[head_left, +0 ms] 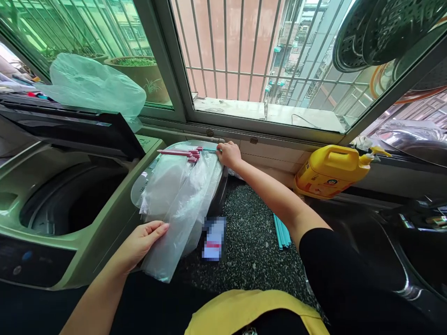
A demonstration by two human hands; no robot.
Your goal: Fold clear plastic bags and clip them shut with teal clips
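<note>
A clear plastic bag [181,223] stretches between my two hands over the counter's left end. My left hand [148,237] is closed, its thumb and fingers pinching the bag's left edge near the bottom. At the far end, my right hand [228,155] has its fingers closed on a thin teal bag-sealing clip [208,150], which lies across the bag's top. Just left of that clip, several pink sealing clips [179,153] rest on more clear plastic bags [159,186]. Whatever lies under the bags is mostly hidden.
On the left stands a washing machine [139,218] with its lid [70,125] up. The speckled counter [249,228] bears more teal clips [281,232] and a blurred-out phone-like object [213,238]. A yellow pump jug [330,172] stands by the barred window; a sink [366,223] is at right.
</note>
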